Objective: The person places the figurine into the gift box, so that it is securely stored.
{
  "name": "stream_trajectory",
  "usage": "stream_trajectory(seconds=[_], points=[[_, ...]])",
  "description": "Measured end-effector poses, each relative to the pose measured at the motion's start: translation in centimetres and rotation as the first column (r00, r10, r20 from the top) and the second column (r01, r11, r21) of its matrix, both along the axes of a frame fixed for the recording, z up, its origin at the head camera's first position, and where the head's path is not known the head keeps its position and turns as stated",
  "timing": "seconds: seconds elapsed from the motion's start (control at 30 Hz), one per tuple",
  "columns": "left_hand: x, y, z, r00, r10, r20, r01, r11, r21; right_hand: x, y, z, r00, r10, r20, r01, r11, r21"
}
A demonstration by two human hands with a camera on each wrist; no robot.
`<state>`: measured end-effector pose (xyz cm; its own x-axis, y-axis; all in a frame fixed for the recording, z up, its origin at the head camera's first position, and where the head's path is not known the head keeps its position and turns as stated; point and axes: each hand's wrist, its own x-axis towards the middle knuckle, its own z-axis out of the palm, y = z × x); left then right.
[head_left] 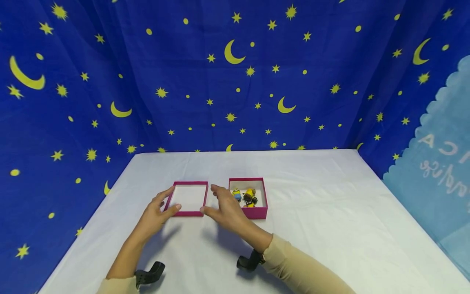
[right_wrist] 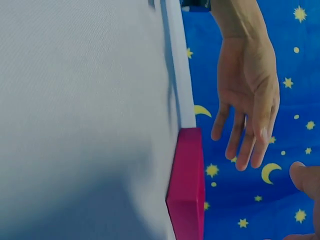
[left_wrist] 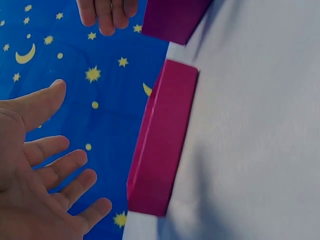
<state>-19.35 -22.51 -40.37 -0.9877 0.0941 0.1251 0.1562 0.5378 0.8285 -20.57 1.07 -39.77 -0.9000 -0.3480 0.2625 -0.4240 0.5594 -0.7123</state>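
A shallow pink box lid [head_left: 189,213] lies on the table, its white inside facing up. My left hand [head_left: 152,218] is held over the lid's left side, fingers spread and relaxed; in the left wrist view there is a gap between this hand [left_wrist: 40,170] and the lid [left_wrist: 165,140]. At the lid's right side is my right hand [head_left: 229,210], between lid and box, with thumb and fingers apart and nothing in its grasp. A deeper pink box [head_left: 256,213] stands to the right, partly covered by that hand. Inside it lie small yellow toy figures [head_left: 249,193], one with blue clothing.
A white cloth covers the table [head_left: 330,212]. Behind and beside it hangs a blue curtain [head_left: 257,94] with yellow moons and stars. A light blue panel [head_left: 440,163] with lettering is at the right. Black mounts [head_left: 150,274] are strapped to both wrists.
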Motion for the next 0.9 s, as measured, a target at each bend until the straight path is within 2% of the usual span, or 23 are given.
stream_trajectory(seconds=[0.27, 0.53, 0.67, 0.9], points=[[-0.6, -1.6, -1.1, 0.997, 0.014, 0.081, -0.01, 0.999, -0.048, -0.2, -1.7, -1.3, 0.999, 0.036, 0.024, -0.037, 0.999, 0.004], [-1.5, -2.6, -1.9, 0.995, -0.011, 0.103, 0.015, 0.999, -0.036, -0.7, -2.7, -2.9, 0.996, 0.013, 0.091, -0.016, 0.999, 0.035], [-1.9, -3.2, -2.4, 0.989, -0.015, 0.144, 0.019, 0.999, -0.029, -1.1, -3.0, -3.7, 0.993, -0.013, 0.121, 0.011, 1.0, 0.023], [-2.3, -3.8, -3.0, 0.982, -0.025, 0.185, 0.028, 0.999, -0.014, -1.8, -3.9, -4.7, 0.995, -0.047, 0.087, 0.045, 0.999, 0.027]])
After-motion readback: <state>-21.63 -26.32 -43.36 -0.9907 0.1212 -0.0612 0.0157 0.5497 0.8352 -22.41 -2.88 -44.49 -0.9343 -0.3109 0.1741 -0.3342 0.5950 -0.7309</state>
